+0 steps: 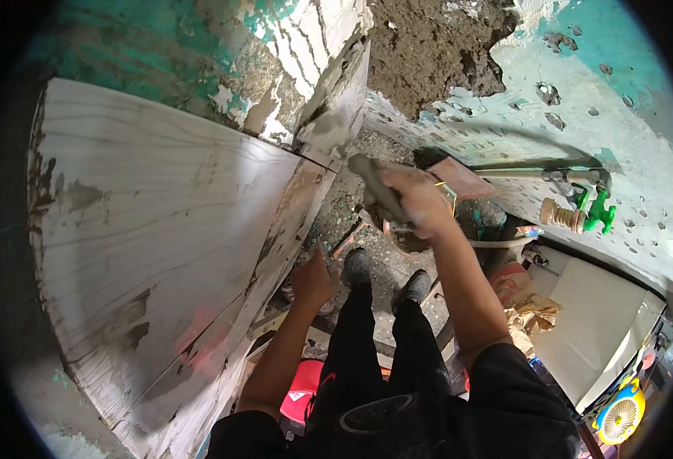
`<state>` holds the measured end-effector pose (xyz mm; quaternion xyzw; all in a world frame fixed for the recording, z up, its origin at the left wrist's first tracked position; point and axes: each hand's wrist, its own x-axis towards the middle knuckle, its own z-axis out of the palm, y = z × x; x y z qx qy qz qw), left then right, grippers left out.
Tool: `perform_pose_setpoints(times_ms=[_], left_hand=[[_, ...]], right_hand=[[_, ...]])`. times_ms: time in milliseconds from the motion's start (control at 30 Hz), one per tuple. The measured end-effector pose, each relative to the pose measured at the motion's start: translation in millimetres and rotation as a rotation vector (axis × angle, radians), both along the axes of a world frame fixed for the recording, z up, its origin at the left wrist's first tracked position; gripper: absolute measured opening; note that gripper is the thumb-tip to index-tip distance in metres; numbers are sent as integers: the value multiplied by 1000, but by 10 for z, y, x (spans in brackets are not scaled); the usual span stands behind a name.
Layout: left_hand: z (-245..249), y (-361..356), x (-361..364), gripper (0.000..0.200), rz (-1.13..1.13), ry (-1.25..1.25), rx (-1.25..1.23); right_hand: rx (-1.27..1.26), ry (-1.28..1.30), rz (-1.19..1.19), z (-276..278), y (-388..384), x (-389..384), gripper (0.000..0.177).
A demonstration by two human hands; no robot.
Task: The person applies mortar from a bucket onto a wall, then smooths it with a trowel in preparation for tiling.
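My right hand [421,203] is closed round a grey, trowel-like hand tool [378,187], blurred by motion and smeared with what looks like mortar. The tool's far end is close to the wall edge [329,134], where wet grey mortar clings. Just below that hand a round vessel [409,237] shows in part. My left hand [315,281] hangs lower, beside the white wood-grained panel [176,183]; a finger stretches upward, and I see nothing held in it. Both my feet stand on the rough, speckled floor [382,314].
A green-handled valve [600,213] and a pipe [535,174] jut from the pitted wall at right. A reddish-brown board [459,177] leans in the corner. Crumpled brown paper [534,315], a white box-like surface [600,314], a yellow-blue fan [621,413] and a red item [302,390] are nearby.
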<state>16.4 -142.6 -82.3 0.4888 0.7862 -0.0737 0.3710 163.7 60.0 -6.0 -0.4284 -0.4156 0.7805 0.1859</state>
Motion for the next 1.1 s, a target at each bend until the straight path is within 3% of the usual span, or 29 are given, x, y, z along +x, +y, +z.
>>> perform_pose_setpoints(times_ms=[100,200,267,367,467,600,700,800,867,967,1067,1100], left_hand=[[39,-11,5,75,0,-26,-35],[-9,-88,-27,77,12,-50,-52],[-62,-166,-37,75,27,-35,-86],[-205,-374,-37,71,-61,43,80],[-138,-357,-20,69,-2,-5,-88],[-155,-402,-1,65,-29,-25,-120],[-193,-447,28,62,-60,-21,-110],[-186,-398,71,63,-33,-46,-109],[-118,-311,104,67,19,-71,-154],[-132,-298,93,67,5,-94,-180],[-266,-471,75,63,-42,-53,-114],[-277,-513,75,63,-32,-48,-133]], right_hand=[[-6,58,-72,188,235,196,44],[-12,52,-287,-52,479,105,44],[113,71,-321,-306,685,29,42],[357,-72,-417,-690,905,-115,37],[690,-311,-425,-837,946,-281,41],[715,-467,-285,-425,887,-349,38],[547,-510,-142,44,715,-417,35],[1049,-382,-270,-80,470,-366,33],[582,-315,-199,135,357,-258,34],[40,55,-276,-35,306,-113,37],[104,140,-439,-82,399,-173,38],[175,60,-424,-290,492,-176,38]])
